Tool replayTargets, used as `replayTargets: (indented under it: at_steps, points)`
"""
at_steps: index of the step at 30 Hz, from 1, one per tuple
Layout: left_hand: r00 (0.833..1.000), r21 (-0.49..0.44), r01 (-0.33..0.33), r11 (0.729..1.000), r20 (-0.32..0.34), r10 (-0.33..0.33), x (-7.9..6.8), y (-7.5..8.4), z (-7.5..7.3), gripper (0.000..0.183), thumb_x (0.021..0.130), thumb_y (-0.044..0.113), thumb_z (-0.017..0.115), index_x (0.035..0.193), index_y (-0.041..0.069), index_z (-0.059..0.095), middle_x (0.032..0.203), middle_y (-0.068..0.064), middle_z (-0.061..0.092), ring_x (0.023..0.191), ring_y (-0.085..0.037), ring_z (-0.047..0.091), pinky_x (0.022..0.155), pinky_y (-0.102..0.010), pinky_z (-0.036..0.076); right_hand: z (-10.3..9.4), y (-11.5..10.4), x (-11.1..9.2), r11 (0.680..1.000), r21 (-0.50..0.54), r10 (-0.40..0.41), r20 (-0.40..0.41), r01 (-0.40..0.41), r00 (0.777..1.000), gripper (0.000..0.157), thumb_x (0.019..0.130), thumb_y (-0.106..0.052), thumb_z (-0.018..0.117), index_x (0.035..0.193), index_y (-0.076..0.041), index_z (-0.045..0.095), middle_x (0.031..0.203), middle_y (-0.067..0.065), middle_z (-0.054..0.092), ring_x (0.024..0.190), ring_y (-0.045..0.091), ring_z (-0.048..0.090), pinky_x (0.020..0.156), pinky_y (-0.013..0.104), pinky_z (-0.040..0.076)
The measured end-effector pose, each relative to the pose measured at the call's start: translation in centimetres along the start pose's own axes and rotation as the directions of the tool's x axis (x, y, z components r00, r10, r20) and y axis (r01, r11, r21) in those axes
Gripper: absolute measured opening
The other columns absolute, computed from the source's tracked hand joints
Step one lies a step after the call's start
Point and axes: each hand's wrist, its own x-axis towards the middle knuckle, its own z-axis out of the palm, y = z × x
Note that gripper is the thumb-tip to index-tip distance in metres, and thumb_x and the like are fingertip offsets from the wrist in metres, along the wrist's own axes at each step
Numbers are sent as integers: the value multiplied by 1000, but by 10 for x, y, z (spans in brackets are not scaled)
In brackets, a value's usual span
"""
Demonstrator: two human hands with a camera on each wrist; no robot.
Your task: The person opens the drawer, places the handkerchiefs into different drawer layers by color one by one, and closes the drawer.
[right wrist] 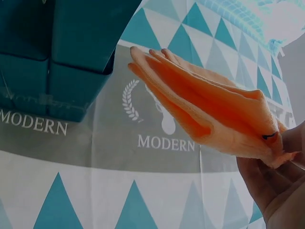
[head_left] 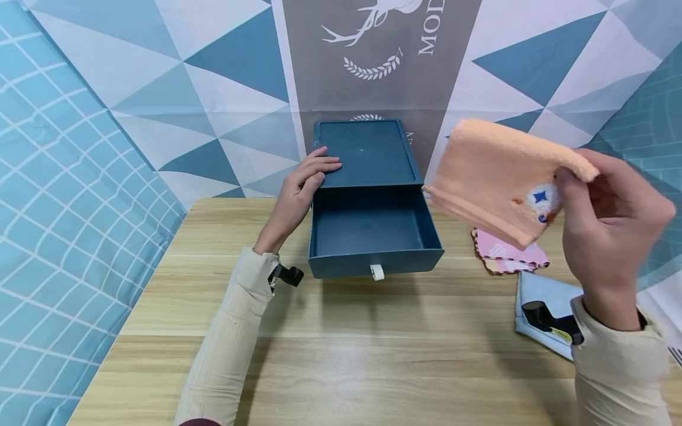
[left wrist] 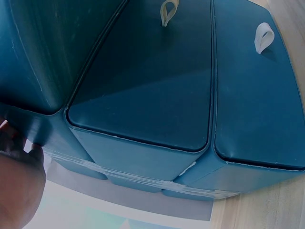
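Observation:
A folded peach towel (head_left: 490,171) with a small white and blue embroidered figure hangs in the air at the right of the head view. My right hand (head_left: 613,231) pinches it at its right end between thumb and fingers. In the right wrist view the towel (right wrist: 205,109) shows its folded layers from the side. A dark blue drawer cabinet (head_left: 367,154) stands at the back of the table, its top drawer (head_left: 346,263) pulled out toward me. With fingers extended, my left hand (head_left: 303,186) rests on the cabinet's top left edge.
On the wooden table (head_left: 330,367), a pink cloth (head_left: 501,251) with a dark scalloped edge lies right of the cabinet. Nearer me is a folded light blue cloth (head_left: 543,296), partly behind my right wrist. Below the open drawer are closed drawers with white pull loops (left wrist: 263,38).

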Motion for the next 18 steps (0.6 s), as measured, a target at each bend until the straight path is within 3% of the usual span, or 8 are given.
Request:
replayTargets:
  at_steps: [12,18]
  points:
    - [1000,-5,-6,1000,-3,6,0,1,0,34,105,2,40,126,-9,64,138,-23,56,147,-33,27,121,-32,22,24,-11,1,995,94,-33,18,31,999,19,90,0,67,100,16,71,82,5,69,53,-3,47,51,8,33]
    - [1000,-6,-8,1000,-6,7,0,1,1,34,104,1,40,125,-9,64,138,-24,56,147,-34,28,121,-32,22,42,-23,1,986,162,-33,41,25,999,19,89,1,67,100,16,71,84,6,71,55,1,51,53,9,37]
